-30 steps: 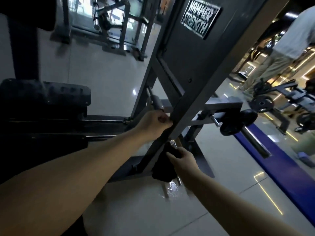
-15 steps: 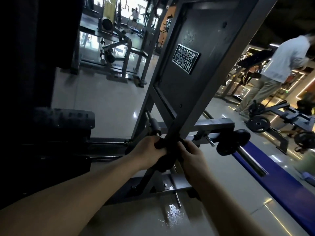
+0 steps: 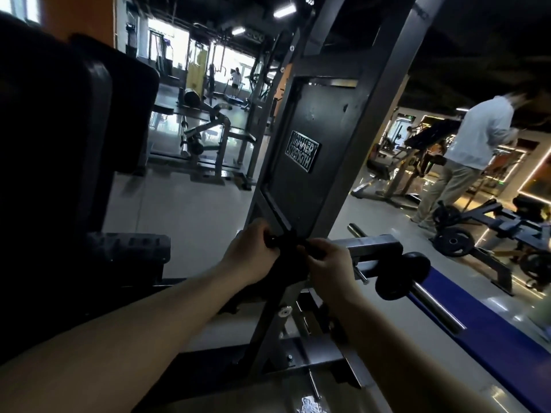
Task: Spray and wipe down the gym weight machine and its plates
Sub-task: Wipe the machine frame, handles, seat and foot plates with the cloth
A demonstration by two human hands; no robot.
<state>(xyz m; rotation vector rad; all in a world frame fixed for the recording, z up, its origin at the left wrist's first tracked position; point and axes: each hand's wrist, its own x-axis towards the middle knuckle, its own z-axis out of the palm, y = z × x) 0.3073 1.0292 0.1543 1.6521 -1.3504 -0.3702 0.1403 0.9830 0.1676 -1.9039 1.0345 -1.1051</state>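
Fingers of left hand (image 3: 250, 256) and right hand (image 3: 328, 265) clamp dark cloth (image 3: 287, 260) against slanted frame post (image 3: 361, 138).

Both hands grip a black cloth (image 3: 288, 257) drawn across the slanted frame post (image 3: 381, 93) of the weight machine. The left hand (image 3: 250, 253) holds one end and the right hand (image 3: 326, 263) holds the other. The HAMMER STRENGTH nameplate (image 3: 302, 150) is mounted above. A chrome weight horn (image 3: 433, 307) projects to the right.

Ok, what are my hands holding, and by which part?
A dark cloth: left hand grips one end, right hand the other, its middle against the machine's slanted bar.
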